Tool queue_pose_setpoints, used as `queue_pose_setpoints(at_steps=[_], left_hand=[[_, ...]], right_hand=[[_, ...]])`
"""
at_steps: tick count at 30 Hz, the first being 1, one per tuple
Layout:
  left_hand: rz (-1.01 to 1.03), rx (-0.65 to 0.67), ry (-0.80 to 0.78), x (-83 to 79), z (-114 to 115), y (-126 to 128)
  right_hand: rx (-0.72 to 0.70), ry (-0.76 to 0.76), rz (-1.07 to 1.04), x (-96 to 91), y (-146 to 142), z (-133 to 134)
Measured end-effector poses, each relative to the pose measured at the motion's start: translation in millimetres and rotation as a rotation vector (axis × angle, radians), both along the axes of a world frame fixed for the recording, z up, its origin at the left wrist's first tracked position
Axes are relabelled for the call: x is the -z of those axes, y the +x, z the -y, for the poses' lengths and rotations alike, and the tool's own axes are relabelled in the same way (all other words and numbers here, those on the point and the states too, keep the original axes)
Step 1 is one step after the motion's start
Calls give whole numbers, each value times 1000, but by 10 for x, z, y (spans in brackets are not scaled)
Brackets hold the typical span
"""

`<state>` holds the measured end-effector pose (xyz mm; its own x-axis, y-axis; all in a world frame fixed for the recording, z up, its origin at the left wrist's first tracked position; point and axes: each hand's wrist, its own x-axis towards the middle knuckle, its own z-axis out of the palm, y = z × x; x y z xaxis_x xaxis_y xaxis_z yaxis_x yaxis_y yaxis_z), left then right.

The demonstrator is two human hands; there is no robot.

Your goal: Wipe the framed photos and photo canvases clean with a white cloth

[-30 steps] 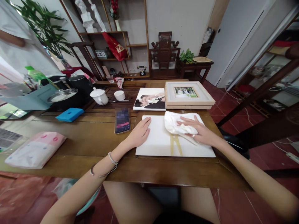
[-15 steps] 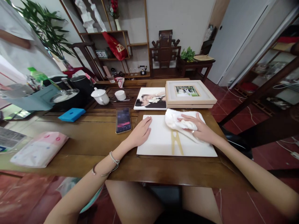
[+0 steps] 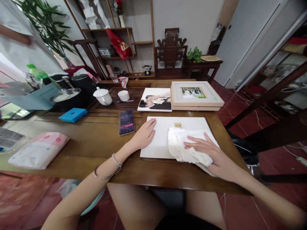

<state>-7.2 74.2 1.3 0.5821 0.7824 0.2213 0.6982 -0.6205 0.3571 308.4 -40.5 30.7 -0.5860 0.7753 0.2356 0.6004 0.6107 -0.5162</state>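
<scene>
A white panel [image 3: 163, 134] lies flat on the wooden table [image 3: 96, 140] in front of me, with a small gold hanger [image 3: 177, 125] near its far edge. My left hand [image 3: 144, 135] rests open and flat on the panel's left edge. My right hand [image 3: 211, 153] presses a crumpled white cloth [image 3: 178, 145] onto the panel's near right part. Its fingers lie over the cloth, which bunches under the palm.
A phone [image 3: 126, 122] lies just left of the panel. Behind it are a photo canvas [image 3: 155, 99] and stacked framed pictures [image 3: 196, 95]. A teapot [image 3: 103, 95], cup [image 3: 123, 95], blue box [image 3: 73, 114] and pink tissue pack [image 3: 38, 154] sit to the left.
My right hand has dragged the cloth from the panel's far right down to its near edge, uncovering the gold hanger. My left hand has stayed put.
</scene>
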Motion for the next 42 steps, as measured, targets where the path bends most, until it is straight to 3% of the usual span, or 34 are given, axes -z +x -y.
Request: queue_pose_setpoints(at_steps=[4, 9, 12, 15, 21, 24, 27, 30, 36, 39, 42], left_hand=[[-2, 6, -2, -1, -3, -5], [4, 12, -13, -3, -3, -19], [8, 12, -17, -4, -2, -23], [5, 6, -21, -6, -2, -17], [1, -4, -24, -14, 3, 0], [-9, 0, -19, -16, 5, 1], [-17, 1, -20, -19, 8, 0], [-9, 2, -23, -22, 10, -2], [-1, 6, -31, -30, 10, -6], [3, 1, -34, -34, 10, -5], [0, 3, -31, -32, 10, -1]], right_hand=[[2, -13, 4, 3, 48, -254], [179, 30, -31, 78, 87, -882], [281, 30, -15, 66, 82, -1043], [272, 32, 25, 34, 70, -916], [66, 9, 45, -2, 98, -159], [-48, -59, 14, -57, 135, 64], [-74, -113, -15, -81, 177, -26], [-28, -86, -79, -14, 214, -366], [274, -50, -71, 120, 157, -1012], [301, -16, -29, 86, 95, -1031], [217, 19, -1, 61, 60, -808]])
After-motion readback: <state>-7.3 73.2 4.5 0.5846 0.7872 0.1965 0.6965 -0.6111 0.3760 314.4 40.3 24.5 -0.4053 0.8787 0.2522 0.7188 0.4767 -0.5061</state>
